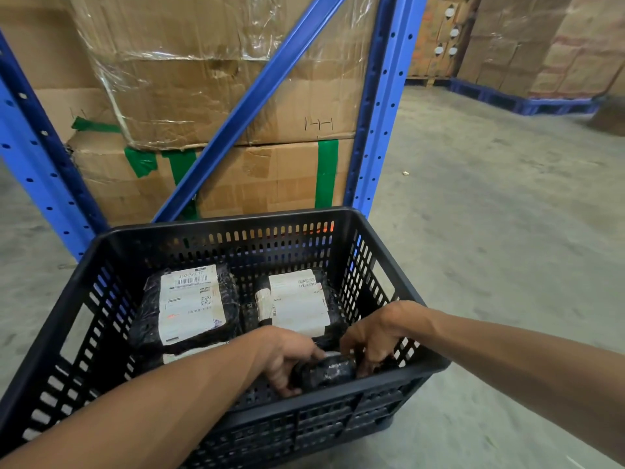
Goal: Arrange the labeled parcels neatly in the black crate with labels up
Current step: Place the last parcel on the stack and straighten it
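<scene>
Both hands, the left hand (287,358) and the right hand (373,336), grip a small black parcel (326,370) between their fingers, low in the black crate's (220,228) near right corner (its label is hidden).

Two bare forearms in view, no sleeves visible on either up to frame edge. Left hand (287,360) bare: no glove, ring or band seen. Right hand (375,336) also bare, no glove, wrist w/o watch or strap. Fingers on both partly hidden, nails too small/blurred to tell. No tattoos, marks or tape seen on either arm. Rest of body and clothing out of frame.
</scene>
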